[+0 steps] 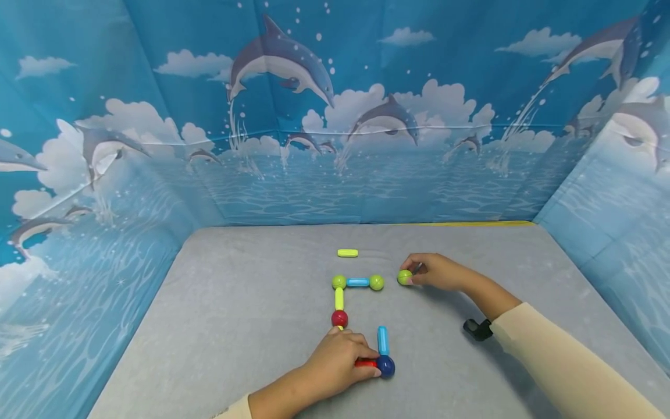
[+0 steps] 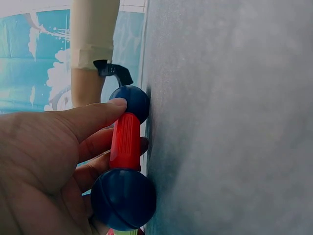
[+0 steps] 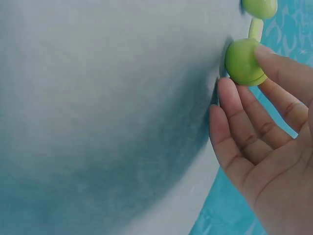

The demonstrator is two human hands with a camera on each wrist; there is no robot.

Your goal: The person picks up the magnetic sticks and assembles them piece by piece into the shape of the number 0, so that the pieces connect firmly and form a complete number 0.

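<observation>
My left hand (image 1: 337, 361) holds a red rod (image 2: 125, 142) set between two dark blue balls, its thumb on the farther ball (image 2: 136, 102). The nearer blue ball (image 2: 123, 199) sits by the palm, hidden in the head view. A light blue rod (image 1: 383, 340) extends from the farther ball. My right hand (image 1: 437, 272) pinches a green ball (image 1: 404, 277) between thumb and fingers, just right of another green ball (image 1: 376, 282). That one joins a blue rod (image 1: 358, 282), a corner green ball (image 1: 339, 282), a yellow-green rod (image 1: 339, 299) and a red ball (image 1: 339, 319).
Beyond the joined pieces lies a loose yellow-green rod (image 1: 348, 253) on the grey table (image 1: 235, 302). Dolphin-printed blue curtains (image 1: 293, 186) hang along the back and both sides. A black strap mount (image 1: 477, 330) is by the right sleeve.
</observation>
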